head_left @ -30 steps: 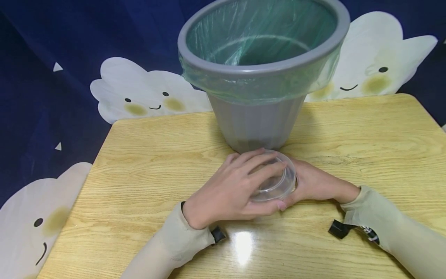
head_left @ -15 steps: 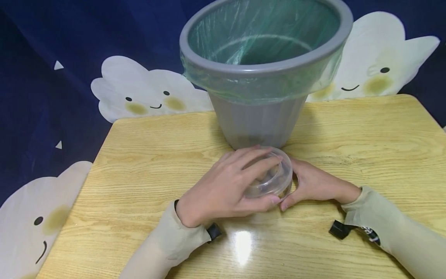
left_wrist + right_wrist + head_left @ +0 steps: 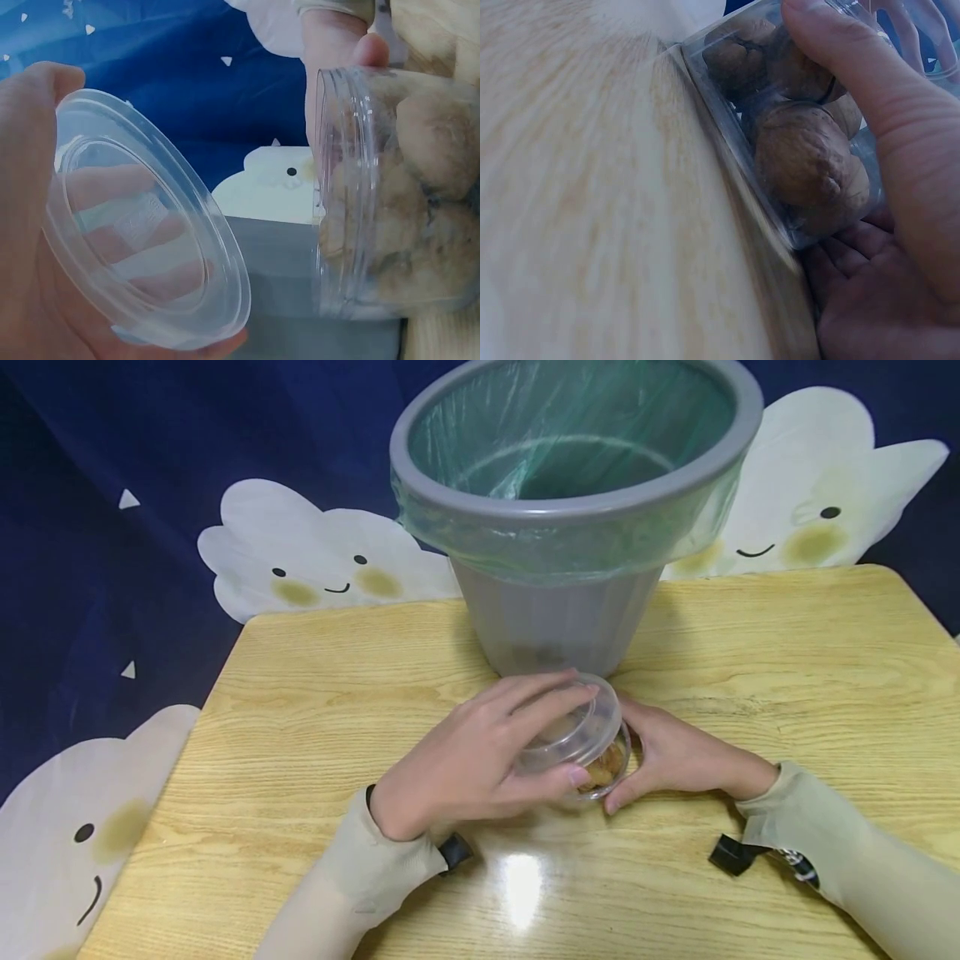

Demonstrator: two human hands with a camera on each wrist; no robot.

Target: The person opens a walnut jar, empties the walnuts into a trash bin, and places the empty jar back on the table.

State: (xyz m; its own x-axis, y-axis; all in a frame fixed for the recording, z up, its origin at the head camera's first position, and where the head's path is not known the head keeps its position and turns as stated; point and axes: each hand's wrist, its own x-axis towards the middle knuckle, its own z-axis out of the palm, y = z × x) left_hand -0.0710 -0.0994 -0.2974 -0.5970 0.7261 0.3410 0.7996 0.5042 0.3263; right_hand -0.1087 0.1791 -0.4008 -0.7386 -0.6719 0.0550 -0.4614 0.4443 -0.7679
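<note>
One clear lid [image 3: 154, 221] is pinched by the left hand [image 3: 468, 760], off the plastic jar [image 3: 397, 195], which is gripped by the right hand [image 3: 667, 747] on the table [image 3: 322, 702]. Walnuts [image 3: 802, 154], probably, are held inside.

A gray bin [image 3: 551, 614] (green-lined) stands on the table [image 3: 330, 693]; cloud shapes [image 3: 322, 547] behind.
</note>
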